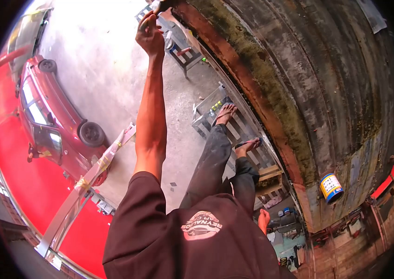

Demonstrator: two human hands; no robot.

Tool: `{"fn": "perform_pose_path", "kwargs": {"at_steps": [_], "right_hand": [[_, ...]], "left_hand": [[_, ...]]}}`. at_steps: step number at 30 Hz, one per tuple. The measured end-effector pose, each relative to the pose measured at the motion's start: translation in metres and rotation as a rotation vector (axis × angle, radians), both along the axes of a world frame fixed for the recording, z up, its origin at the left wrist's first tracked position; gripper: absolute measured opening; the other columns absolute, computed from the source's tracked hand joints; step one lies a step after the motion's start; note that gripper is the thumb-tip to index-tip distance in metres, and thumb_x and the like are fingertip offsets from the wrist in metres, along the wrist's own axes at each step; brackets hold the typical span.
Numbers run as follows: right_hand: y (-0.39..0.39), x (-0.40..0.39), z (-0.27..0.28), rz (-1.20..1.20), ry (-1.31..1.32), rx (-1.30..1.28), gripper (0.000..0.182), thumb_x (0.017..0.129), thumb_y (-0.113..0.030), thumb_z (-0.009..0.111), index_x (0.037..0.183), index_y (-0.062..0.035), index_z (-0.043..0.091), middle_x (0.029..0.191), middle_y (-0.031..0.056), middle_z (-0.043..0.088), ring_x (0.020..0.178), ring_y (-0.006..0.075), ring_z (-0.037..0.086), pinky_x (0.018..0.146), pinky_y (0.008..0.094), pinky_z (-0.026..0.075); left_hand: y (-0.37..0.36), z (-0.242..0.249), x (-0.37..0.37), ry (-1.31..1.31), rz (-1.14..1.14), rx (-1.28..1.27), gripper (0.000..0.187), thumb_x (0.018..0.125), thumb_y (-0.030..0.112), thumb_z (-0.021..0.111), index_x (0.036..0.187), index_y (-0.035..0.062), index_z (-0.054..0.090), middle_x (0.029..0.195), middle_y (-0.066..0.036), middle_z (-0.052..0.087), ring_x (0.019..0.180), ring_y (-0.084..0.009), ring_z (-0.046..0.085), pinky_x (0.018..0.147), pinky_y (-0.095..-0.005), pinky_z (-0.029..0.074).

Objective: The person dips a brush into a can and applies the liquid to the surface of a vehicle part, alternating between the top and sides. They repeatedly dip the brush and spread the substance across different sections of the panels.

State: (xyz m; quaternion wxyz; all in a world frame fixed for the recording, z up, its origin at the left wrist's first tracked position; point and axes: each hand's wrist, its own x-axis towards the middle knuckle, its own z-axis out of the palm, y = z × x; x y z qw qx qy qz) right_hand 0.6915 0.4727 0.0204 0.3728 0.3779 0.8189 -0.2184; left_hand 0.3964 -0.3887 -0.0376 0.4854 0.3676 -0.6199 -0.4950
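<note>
My left arm reaches up and out, and my left hand is closed with its fingers pinched round a small dark tool at the top edge of the view. The tool's kind is not clear; its dark end overlaps the corner of a big weathered panel, streaked grey and brown with a rust-red border. My right hand hangs low beside my body, mostly hidden by my shirt, only part of its fingers showing. On the panel sits a tin can with a yellow, white and blue label.
My feet in flip-flops rest on a slatted wooden platform alongside the panel. Another small bench holds a tin and a red object. To the left are a red car and a taped beam. Assorted items lie on the floor at lower right.
</note>
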Motion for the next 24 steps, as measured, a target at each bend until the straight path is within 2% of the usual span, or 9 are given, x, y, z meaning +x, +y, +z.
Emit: {"fn": "perform_pose_path", "kwargs": {"at_steps": [4,6,7,11,13,15,20,21,24], "right_hand": [[0.001,0.001,-0.001,-0.003,0.001,0.009,0.031,0.095,-0.022,0.072,0.114,0.0017,0.069,0.109,0.0113,0.073,0.101,0.0207,0.068,0.093,0.0324,0.052],[0.005,0.007,-0.002,-0.001,0.002,0.005,0.031,0.095,-0.022,0.071,0.114,0.0014,0.069,0.110,0.0113,0.073,0.101,0.0206,0.068,0.093,0.0325,0.052],[0.008,0.010,-0.002,0.002,0.001,0.004,0.031,0.095,-0.022,0.071,0.114,0.0013,0.069,0.110,0.0113,0.073,0.102,0.0206,0.068,0.093,0.0326,0.052],[0.015,0.017,-0.003,-0.015,0.000,-0.020,0.031,0.095,-0.023,0.071,0.115,0.0007,0.068,0.110,0.0111,0.073,0.102,0.0203,0.068,0.093,0.0324,0.052],[0.015,0.018,-0.006,-0.011,-0.012,-0.036,0.031,0.095,-0.023,0.071,0.115,0.0005,0.068,0.112,0.0113,0.073,0.103,0.0201,0.068,0.094,0.0322,0.052],[0.029,0.026,-0.021,-0.008,-0.016,-0.056,0.030,0.096,-0.022,0.071,0.115,0.0005,0.067,0.112,0.0112,0.073,0.104,0.0198,0.068,0.094,0.0322,0.052],[0.040,0.037,-0.032,-0.045,0.056,-0.078,0.029,0.096,-0.021,0.070,0.116,-0.0002,0.068,0.111,0.0098,0.073,0.103,0.0195,0.068,0.095,0.0324,0.052],[0.042,0.043,-0.031,-0.067,0.046,-0.078,0.028,0.096,-0.021,0.070,0.115,-0.0002,0.068,0.111,0.0101,0.073,0.103,0.0197,0.068,0.095,0.0325,0.052],[0.052,0.057,-0.035,-0.192,-0.002,-0.083,0.028,0.096,-0.022,0.071,0.114,-0.0007,0.068,0.110,0.0105,0.073,0.102,0.0205,0.069,0.094,0.0325,0.053]], "left_hand": [[0.049,-0.027,0.022,-0.168,-0.032,-0.329,0.014,0.099,0.007,0.064,0.106,0.0011,0.075,0.103,-0.008,0.076,0.083,-0.0113,0.068,0.059,-0.0222,0.053],[0.117,-0.004,0.033,-0.087,-0.080,-0.041,0.012,0.099,0.005,0.065,0.105,-0.0010,0.074,0.104,-0.006,0.076,0.087,-0.0129,0.068,0.075,-0.0299,0.055],[0.140,-0.015,0.050,-0.233,-0.084,-0.035,0.011,0.099,0.003,0.065,0.104,-0.0021,0.073,0.106,-0.009,0.075,0.091,-0.0162,0.069,0.082,-0.0318,0.056],[0.259,-0.004,0.081,-0.197,-0.236,-0.161,0.012,0.093,-0.001,0.068,0.104,-0.0001,0.073,0.106,-0.014,0.075,0.095,-0.0276,0.072,0.086,-0.0360,0.055],[0.315,0.021,0.098,-0.259,-0.382,0.026,0.011,0.094,-0.001,0.068,0.104,-0.0012,0.072,0.106,-0.014,0.075,0.098,-0.0270,0.071,0.090,-0.0363,0.053],[0.344,0.032,0.110,-0.271,-0.513,0.118,0.014,0.093,0.002,0.070,0.107,0.0004,0.073,0.105,-0.013,0.075,0.097,-0.0261,0.071,0.088,-0.0347,0.053],[0.305,0.014,0.098,-0.184,-0.190,0.032,0.018,0.105,0.009,0.057,0.113,-0.0002,0.070,0.099,-0.007,0.072,0.068,-0.0086,0.055,0.061,-0.0229,0.047],[0.301,0.027,0.084,-0.188,-0.126,0.120,0.018,0.104,0.012,0.061,0.116,0.0013,0.071,0.093,-0.004,0.070,0.067,-0.0077,0.055,0.060,-0.0224,0.046],[0.324,-0.004,0.088,-0.321,-0.167,-0.056,0.019,0.103,0.013,0.064,0.117,0.0030,0.072,0.092,-0.002,0.068,0.069,-0.0075,0.055,0.061,-0.0226,0.045]]}}
